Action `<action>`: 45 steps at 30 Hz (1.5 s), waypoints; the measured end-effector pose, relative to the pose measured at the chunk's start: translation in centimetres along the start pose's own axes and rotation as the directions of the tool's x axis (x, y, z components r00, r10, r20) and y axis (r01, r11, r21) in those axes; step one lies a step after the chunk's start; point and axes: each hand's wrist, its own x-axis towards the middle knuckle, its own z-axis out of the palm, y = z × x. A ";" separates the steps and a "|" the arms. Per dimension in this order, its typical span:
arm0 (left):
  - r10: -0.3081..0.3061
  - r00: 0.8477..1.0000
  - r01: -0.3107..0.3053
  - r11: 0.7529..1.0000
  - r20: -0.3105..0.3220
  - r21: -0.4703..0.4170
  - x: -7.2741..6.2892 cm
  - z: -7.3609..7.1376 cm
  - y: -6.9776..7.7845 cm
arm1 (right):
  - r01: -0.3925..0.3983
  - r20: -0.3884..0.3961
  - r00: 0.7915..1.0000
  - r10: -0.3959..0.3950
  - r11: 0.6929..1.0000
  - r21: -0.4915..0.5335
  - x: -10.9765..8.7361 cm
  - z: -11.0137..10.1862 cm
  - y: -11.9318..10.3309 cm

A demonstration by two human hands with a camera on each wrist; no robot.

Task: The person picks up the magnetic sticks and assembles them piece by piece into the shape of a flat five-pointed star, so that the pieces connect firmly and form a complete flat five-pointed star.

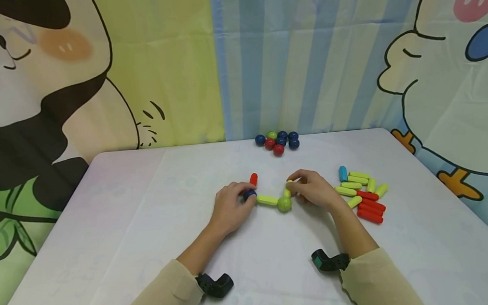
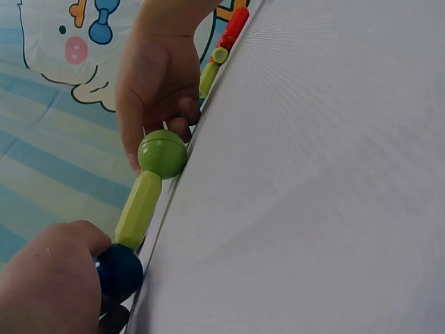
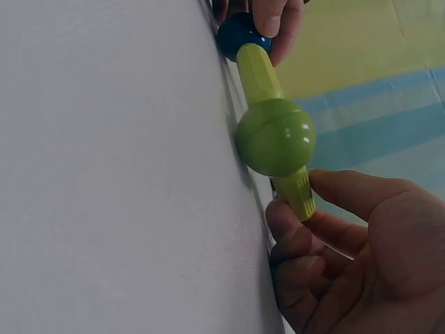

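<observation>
My left hand [image 1: 233, 205] grips a dark blue ball [image 1: 249, 194] between thumb and fingers. A red rod [image 1: 253, 179] sticks out from that ball toward the back of the table. A yellow-green rod [image 1: 267, 200] joins the blue ball to a green ball [image 1: 284, 203] on its right. From the green ball a second yellow-green rod [image 3: 297, 195] points away to the back, and my right hand [image 1: 313, 189] pinches its free end between thumb and fingers. In the left wrist view the green ball [image 2: 162, 154] sits just below the right hand's fingers.
On the right of the white table [image 1: 148, 257] lies a pile of yellow-green rods [image 1: 351, 185], red rods [image 1: 370, 215] and a blue rod [image 1: 343, 174]. Several blue balls [image 1: 294, 143], red balls [image 1: 278, 150] and a green ball [image 1: 272, 135] sit at the back edge, before a cartoon-printed curtain [image 1: 166, 62].
</observation>
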 end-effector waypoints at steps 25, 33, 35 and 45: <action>-0.154 0.977 0.168 0.982 -0.151 0.090 0.6 -0.2 -0.4 | 0.036 0.178 0.984 -0.025 0.998 -0.059 0.4 -0.2 -0.3; -0.175 0.969 0.183 0.982 -0.173 0.034 0.7 -0.3 -0.7 | 0.018 -0.218 0.976 0.010 0.992 0.125 3.4 0.9 -0.1; -0.180 0.969 0.187 0.982 -0.171 0.029 0.6 -0.2 -0.8 | 0.051 -0.293 0.956 -0.007 0.988 0.143 4.4 1.2 0.1; -0.179 0.969 0.187 0.982 -0.172 0.030 0.7 -0.2 -0.7 | 0.066 -0.263 0.957 -0.121 0.976 -0.207 8.0 0.8 -0.3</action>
